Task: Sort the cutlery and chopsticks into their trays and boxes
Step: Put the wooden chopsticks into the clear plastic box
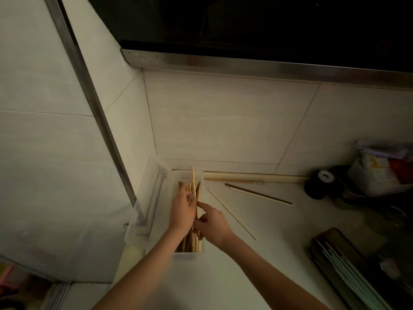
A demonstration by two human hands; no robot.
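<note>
Here hands (pixel 196 218) steady chopsticks (pixel 193 184) pointing wallward, lengthwise.

Both hands, left hand (pixel 182 211) and right hand (pixel 212 224), handle chopsticks (pixel 193 186) in the clear box (pixel 186 256).

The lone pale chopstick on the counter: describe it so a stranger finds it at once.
Start at the clear chopstick box in the tiled corner, where both hands work. Just right of it, one pale chopstick lies bare on the counter, running diagonally. Unlike the dark-and-pale pair beyond, it lies alone.
</note>
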